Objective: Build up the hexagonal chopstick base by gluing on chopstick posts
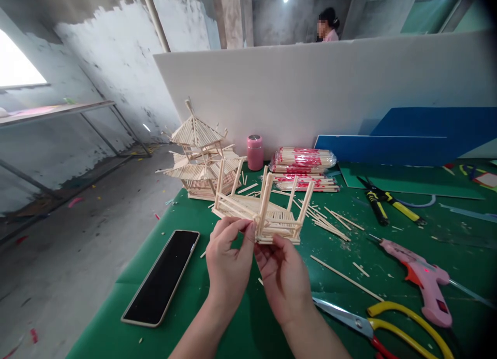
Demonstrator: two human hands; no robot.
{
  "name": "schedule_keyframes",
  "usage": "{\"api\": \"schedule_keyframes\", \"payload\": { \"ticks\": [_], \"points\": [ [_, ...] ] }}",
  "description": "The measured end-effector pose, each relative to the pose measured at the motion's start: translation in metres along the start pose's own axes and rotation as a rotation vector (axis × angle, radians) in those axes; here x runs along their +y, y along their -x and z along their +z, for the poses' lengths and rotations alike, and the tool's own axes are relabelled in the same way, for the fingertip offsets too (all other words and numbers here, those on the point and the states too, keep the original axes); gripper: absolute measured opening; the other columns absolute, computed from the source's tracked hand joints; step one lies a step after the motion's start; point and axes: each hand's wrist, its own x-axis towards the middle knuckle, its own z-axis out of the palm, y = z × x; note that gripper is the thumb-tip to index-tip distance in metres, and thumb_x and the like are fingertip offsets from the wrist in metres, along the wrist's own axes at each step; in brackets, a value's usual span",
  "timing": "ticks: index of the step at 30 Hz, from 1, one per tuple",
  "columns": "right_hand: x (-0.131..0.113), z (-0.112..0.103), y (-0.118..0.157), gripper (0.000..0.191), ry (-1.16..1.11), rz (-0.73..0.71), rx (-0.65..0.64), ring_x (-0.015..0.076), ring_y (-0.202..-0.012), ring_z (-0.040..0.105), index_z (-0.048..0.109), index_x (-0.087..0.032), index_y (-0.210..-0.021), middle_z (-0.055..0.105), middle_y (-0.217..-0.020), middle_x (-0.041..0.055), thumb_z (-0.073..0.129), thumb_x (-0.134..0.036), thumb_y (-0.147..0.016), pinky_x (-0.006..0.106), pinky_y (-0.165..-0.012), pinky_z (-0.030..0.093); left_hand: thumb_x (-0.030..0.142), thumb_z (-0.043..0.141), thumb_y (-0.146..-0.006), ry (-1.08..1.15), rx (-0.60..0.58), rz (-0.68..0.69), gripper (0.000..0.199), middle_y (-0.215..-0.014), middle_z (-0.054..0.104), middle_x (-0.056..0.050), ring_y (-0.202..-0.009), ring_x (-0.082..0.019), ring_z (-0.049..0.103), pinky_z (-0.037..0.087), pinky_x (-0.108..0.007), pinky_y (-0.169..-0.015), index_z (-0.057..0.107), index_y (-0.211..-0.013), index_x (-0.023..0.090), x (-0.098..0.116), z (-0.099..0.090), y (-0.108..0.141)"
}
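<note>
Both hands hold a small model frame (277, 221) made of wooden sticks, with a slatted floor, low railings and several upright posts. My left hand (231, 255) pinches its near corner between thumb and forefinger, at the foot of a post. From below, my right hand (285, 276) supports the near edge, fingers curled against the base. The frame is raised a little above the green table (229, 328). Behind it on the left stands a pagoda-like stick model (198, 133) with tiered roofs. Loose wooden sticks (326, 221) lie just past the frame on the right.
A phone (162, 278) lies to the left. On the right are scissors (361, 322), a pink glue gun (419, 273) with a red light, and pliers (382, 198). Bundled sticks (303, 159) and a pink jar (255, 153) stand before a white board (291, 89). A person (329, 25) is beyond it.
</note>
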Motion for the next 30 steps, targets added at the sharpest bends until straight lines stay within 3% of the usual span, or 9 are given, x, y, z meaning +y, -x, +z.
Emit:
{"api": "schedule_keyframes", "payload": {
  "ticks": [30],
  "points": [
    [0.0008, -0.0003, -0.0002, 0.014, -0.024, -0.008, -0.008, 0.013, -0.068, 0.063, 0.062, -0.014, -0.079, 0.069, -0.071, 0.0019, 0.059, -0.014, -0.065, 0.023, -0.063, 0.05, 0.019, 0.059, -0.073, 0.005, 0.061, 0.073, 0.005, -0.07, 0.059, 0.0, -0.065, -0.013, 0.056, 0.045, -0.023, -0.057, 0.063, -0.072, 0.018, 0.0005, 0.0024, 0.0003]
  ]
}}
